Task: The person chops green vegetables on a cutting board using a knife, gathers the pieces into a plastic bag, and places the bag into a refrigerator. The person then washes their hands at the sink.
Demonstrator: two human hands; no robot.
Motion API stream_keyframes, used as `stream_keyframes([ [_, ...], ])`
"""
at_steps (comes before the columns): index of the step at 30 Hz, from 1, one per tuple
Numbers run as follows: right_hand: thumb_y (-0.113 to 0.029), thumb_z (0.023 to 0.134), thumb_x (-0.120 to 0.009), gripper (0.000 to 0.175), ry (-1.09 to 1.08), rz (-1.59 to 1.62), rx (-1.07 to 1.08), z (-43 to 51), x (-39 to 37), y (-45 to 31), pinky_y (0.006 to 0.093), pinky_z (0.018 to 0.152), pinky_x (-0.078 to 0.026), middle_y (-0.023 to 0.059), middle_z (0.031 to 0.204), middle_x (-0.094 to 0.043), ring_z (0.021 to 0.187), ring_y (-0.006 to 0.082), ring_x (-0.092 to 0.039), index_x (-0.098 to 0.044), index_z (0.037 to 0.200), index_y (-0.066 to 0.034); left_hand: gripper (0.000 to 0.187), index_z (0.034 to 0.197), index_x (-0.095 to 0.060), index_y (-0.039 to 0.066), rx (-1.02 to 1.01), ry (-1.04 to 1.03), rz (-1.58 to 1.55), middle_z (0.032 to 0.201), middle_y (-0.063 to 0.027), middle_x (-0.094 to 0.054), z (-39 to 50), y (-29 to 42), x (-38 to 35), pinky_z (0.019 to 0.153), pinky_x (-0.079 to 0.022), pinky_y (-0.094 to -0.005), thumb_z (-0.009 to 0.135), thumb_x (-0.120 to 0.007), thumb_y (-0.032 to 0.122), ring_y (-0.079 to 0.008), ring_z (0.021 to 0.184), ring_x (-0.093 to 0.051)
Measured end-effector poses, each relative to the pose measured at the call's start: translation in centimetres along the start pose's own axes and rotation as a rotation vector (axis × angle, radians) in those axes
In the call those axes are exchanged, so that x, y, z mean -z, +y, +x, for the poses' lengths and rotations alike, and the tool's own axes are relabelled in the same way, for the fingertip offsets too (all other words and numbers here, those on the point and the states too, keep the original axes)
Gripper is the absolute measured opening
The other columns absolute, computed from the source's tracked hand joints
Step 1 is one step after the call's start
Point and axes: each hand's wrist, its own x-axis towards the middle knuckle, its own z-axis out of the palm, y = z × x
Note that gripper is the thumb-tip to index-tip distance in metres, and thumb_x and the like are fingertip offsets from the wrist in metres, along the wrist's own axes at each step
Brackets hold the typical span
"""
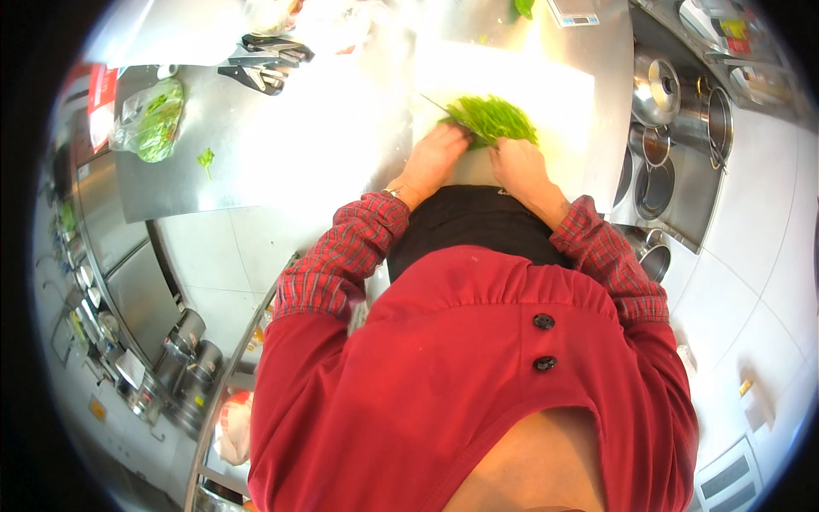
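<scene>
A heap of finely cut green vegetable (496, 118) lies on a pale cutting board (566, 137), partly washed out by glare. My right hand (521, 163) is closed at the near edge of the heap, around the handle end of a knife (437, 105). The handle itself is hidden in the fist. From there the thin blade runs up and left along the greens, its tip past my left hand. My left hand (438, 157) has its fingers curled over greens beside the blade. Its fingertips are mostly hidden.
A stainless-steel table (173, 192) extends left, bearing a plastic bag of greens (157, 121), a loose leafy sprig (205, 161) and black-handled tools (265, 61). A digital scale (576, 11) sits at the far right. Pots and a lidded pan (656, 93) stand beyond the table's right edge.
</scene>
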Motion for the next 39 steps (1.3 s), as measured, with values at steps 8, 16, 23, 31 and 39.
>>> stream_keyframes([
  [8,-0.023,0.093,-0.060,0.028,-0.114,0.085,-0.014,-1.1,2.7,1.2,0.0520,0.070,-0.052,0.0246,0.079,-0.067,0.076,0.0455,-0.065,-0.068,0.081,0.0010,0.030,0.104,-0.068,0.001,-0.024,0.032,-0.043,0.107,-0.0094,-0.063,-0.5,-0.3,-0.2,0.087,-0.054,-0.0349,0.074,-0.060,-0.002,-0.0279,0.103,-0.060],
  [16,-0.018,0.092,-0.060,0.025,0.034,0.049,0.041,0.8,-1.2,-0.5,0.0508,0.067,-0.049,0.0272,0.073,-0.063,0.071,0.0448,-0.064,-0.068,0.084,0.0041,0.027,0.100,-0.069,0.001,-0.020,0.056,-0.015,0.105,-0.0090,-0.063,-0.6,-0.4,-0.2,0.086,-0.054,-0.0353,0.074,-0.060,-0.001,-0.0278,0.102,-0.060],
  [23,-0.021,0.091,-0.060,0.028,-0.171,0.025,-0.020,-1.2,2.9,0.7,0.0529,0.073,-0.051,0.0272,0.078,-0.066,0.079,0.0455,-0.065,-0.068,0.085,0.0044,0.023,0.098,-0.069,0.001,-0.041,0.063,-0.063,0.105,-0.0087,-0.065,-1.0,-0.9,-0.2,0.083,-0.055,-0.0358,0.076,-0.065,-0.001,-0.0271,0.102,-0.062],
  [31,-0.022,0.092,-0.060,0.028,0.001,0.086,0.039,1.3,-0.6,-0.9,0.0525,0.068,-0.050,0.0260,0.076,-0.065,0.074,0.0453,-0.064,-0.067,0.081,0.0033,0.020,0.095,-0.069,0.000,-0.059,0.095,-0.069,0.104,-0.0083,-0.065,-1.1,-1.3,-0.7,0.084,-0.055,-0.0350,0.075,-0.066,-0.001,-0.0273,0.101,-0.062],
  [39,-0.021,0.091,-0.060,0.027,-0.130,0.033,-0.080,-0.8,1.7,-0.4,0.0524,0.070,-0.050,0.0263,0.074,-0.065,0.075,0.0457,-0.064,-0.068,0.081,0.0023,0.018,0.093,-0.069,0.001,-0.076,0.128,-0.111,0.104,-0.0087,-0.066,-1.4,-1.9,-1.0,0.086,-0.055,-0.0364,0.075,-0.066,0.000,-0.0286,0.102,-0.062],
])
